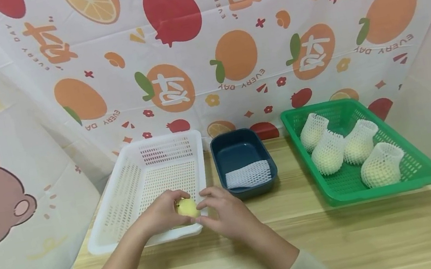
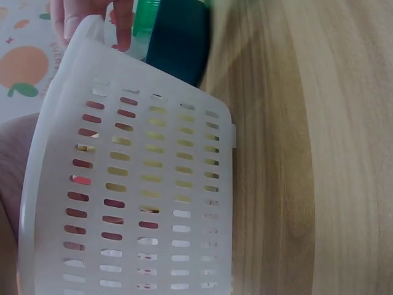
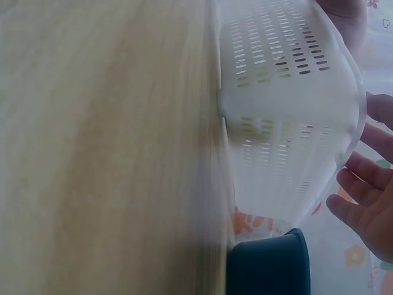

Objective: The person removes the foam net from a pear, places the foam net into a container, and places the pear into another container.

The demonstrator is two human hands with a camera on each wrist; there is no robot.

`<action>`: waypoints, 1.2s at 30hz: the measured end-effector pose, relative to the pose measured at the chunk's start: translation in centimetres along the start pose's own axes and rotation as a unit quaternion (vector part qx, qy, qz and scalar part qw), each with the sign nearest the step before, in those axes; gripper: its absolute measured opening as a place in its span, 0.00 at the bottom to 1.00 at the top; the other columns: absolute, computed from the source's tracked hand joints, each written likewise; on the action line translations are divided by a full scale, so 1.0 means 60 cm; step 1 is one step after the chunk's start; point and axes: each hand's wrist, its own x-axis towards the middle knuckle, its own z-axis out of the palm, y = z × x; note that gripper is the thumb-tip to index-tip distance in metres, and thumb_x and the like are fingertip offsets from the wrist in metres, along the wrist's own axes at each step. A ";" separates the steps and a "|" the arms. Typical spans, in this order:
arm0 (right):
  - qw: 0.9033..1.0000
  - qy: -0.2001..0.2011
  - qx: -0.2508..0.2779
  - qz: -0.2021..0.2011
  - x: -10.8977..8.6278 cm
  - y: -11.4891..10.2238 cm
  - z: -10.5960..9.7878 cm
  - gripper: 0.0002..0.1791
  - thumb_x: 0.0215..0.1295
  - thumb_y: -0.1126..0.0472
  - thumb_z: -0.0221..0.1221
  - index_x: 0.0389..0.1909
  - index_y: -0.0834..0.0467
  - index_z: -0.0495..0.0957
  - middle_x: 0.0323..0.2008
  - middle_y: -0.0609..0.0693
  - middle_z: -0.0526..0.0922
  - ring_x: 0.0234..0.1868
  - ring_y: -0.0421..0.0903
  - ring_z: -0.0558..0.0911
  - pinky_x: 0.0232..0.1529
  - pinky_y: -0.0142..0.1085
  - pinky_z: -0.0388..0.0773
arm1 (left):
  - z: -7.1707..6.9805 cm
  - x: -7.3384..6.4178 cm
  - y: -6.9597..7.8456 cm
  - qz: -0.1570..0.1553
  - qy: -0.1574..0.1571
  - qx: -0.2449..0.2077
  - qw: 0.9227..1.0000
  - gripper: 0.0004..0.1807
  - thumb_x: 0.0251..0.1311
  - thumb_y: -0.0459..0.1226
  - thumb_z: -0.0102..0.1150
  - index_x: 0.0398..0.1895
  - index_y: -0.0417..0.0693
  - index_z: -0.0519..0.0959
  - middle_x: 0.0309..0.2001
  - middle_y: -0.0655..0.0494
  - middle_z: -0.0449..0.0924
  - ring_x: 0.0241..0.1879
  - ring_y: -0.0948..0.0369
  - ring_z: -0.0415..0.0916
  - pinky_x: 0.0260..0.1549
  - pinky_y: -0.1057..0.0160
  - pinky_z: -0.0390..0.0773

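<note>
A person's left hand [image 1: 167,210] grips a bare yellow fruit [image 1: 188,208] at the near right corner of a white basket [image 1: 199,156] on the table [image 1: 344,241], fingers curled round it; the right hand [image 1: 228,211] hovers close by, its fingers spread and grasping nothing, though whether they brush the fruit cannot be told. Four sleeved fruits [image 1: 328,156] already lie in the green basket [image 1: 383,192], and a net sleeve [image 1: 248,175] rests in the blue bin [image 1: 240,152]. The work appears well along, with the bare fruit apparently left to sleeve; more may be hidden.
</note>
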 end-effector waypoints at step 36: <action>0.996 0.083 -0.024 0.040 -0.023 0.076 -0.075 0.18 0.63 0.50 0.66 0.52 0.53 0.83 0.60 0.51 0.77 0.64 0.49 0.74 0.62 0.45 0.75 | -0.015 -0.011 0.001 -0.020 -0.052 0.003 0.998 0.35 0.50 0.48 0.74 0.61 0.45 0.75 0.57 0.49 0.78 0.50 0.54 0.74 0.51 0.51 0.75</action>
